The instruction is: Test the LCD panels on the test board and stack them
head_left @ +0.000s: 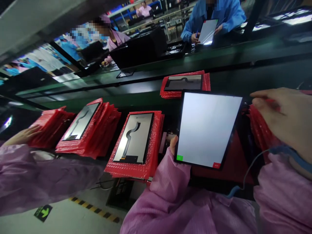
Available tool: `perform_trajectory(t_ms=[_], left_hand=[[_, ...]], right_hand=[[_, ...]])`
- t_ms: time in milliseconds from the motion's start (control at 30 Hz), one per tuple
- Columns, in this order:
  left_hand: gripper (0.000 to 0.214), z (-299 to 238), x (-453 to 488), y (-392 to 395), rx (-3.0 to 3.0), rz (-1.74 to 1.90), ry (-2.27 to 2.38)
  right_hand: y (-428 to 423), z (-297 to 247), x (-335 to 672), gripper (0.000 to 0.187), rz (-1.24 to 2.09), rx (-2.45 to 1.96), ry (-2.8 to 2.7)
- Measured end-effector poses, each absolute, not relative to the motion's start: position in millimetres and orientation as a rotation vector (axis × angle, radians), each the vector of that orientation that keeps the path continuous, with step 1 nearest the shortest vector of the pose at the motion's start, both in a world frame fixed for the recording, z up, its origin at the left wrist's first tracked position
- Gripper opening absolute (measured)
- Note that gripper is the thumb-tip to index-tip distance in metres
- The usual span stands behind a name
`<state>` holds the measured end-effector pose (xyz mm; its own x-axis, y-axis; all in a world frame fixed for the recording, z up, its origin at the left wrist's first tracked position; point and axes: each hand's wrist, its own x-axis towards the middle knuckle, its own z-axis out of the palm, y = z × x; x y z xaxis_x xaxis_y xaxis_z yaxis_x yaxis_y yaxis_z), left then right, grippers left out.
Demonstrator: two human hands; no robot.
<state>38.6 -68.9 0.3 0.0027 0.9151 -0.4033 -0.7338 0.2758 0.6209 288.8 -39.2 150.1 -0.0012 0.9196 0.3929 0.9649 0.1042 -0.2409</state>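
My left hand point(173, 145) grips a lit display panel point(207, 130) from behind and below, with the thumb at its left edge. The panel is tilted toward me and shows a white screen with a green box at lower left and a red one at lower right. My right hand point(285, 117) is beside the panel's upper right corner, apart from it. Its fingers are loosely open with nothing visible between them, above a stack of red bubble-wrap pouches point(262, 126). A blue wrist strap point(290, 151) with a cord circles that wrist.
Panels with ribbon cables lie on red bubble-wrap stacks point(156, 148), point(94, 136) to the left and on another stack point(206, 81) behind. A co-worker's hand point(25, 135) rests on a far-left stack point(50, 125). Across the bench, a person in blue point(219, 13) holds a panel.
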Motion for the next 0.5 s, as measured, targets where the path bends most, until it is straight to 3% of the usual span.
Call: perform_trajectory(t_ms=[133, 300, 500], left_hand=[[0.036, 0.5, 37.5, -68.4, 0.193, 1.321, 0.906], [0.043, 5.0, 40.1, -64.5, 0.222, 1.238, 0.815], [0.052, 20.4, 42.7, -60.1, 0.255, 1.193, 0.750]], right_hand=[[-35.4, 148.8, 282.4, 0.048, -0.085, -1.741, -1.954], [-43.6, 152.8, 274.0, 0.048, -0.239, -1.729, -1.962], [-57.6, 146.8, 271.9, 0.042, 0.069, -1.081, -2.317]])
